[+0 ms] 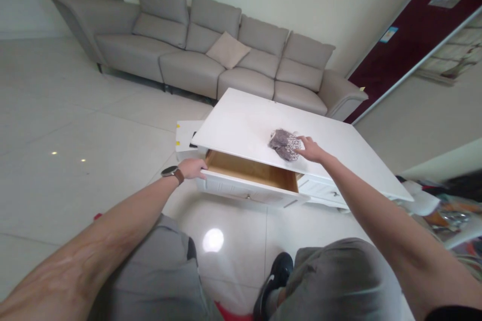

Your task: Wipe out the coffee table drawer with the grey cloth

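My left hand point(193, 168), with a watch on its wrist, is closed over the left front corner of a pulled-out drawer point(245, 189). Its light wooden inside shows, with nothing lying in the visible part. On the white coffee table point(241, 120) above rests a crumpled grey-purple knitted bundle point(284, 144) with a white pattern; what kind of knitwear it is, I cannot make out. My right hand point(311, 149) reaches the bundle's right edge, thumb and fingers closing around that edge.
Beside the drawer, a second drawer point(320, 188) is shut. A white box point(186, 135) stands at the table's left end. Behind the table runs a long grey sofa point(192, 67) with a beige cushion point(228, 50). Assorted items point(452, 215) crowd the right side.
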Demonstrator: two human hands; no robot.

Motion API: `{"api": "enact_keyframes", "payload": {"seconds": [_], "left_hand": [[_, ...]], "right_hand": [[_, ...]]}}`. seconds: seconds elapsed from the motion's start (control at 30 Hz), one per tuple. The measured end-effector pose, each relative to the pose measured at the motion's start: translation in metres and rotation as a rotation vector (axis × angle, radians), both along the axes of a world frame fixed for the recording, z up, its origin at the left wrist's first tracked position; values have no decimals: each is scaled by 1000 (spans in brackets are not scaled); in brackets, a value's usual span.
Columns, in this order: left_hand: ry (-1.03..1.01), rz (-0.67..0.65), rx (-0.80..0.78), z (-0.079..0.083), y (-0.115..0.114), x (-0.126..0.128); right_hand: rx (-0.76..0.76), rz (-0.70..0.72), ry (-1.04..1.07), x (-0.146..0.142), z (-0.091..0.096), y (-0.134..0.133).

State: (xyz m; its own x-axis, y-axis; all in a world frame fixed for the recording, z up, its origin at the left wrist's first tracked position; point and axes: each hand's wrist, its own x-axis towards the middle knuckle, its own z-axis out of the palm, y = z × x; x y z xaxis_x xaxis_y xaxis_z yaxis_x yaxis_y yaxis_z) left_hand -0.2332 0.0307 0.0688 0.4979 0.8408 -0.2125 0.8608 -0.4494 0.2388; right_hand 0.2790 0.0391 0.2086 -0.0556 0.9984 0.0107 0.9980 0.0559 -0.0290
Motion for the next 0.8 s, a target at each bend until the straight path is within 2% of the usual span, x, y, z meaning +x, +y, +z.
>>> {"api": "enact_keyframes", "payload": {"seconds": [0.17, 0.27, 0.37, 0.43, 0.53, 0.67, 0.8], "left_hand": [[36, 50, 13, 3, -4, 0], [-23, 102, 26, 3, -8, 0], [-87, 151, 168, 5, -11, 1], [-95, 179, 302, 6, -12, 4], [-100, 211, 421, 6, -7, 7], [-96, 257, 455, 1, 6, 11], [-87, 324, 428, -2, 17, 20]], "right_hand": [[-142, 226, -83, 27, -42, -49], [-176, 187, -90, 56, -75, -83], [-127, 132, -110, 78, -104, -104], [-81, 124, -137, 83, -117, -108], [-14, 100, -179, 76, -123, -103], [26, 91, -210, 65, -123, -88], [73, 63, -195, 65, -126, -77]]}}
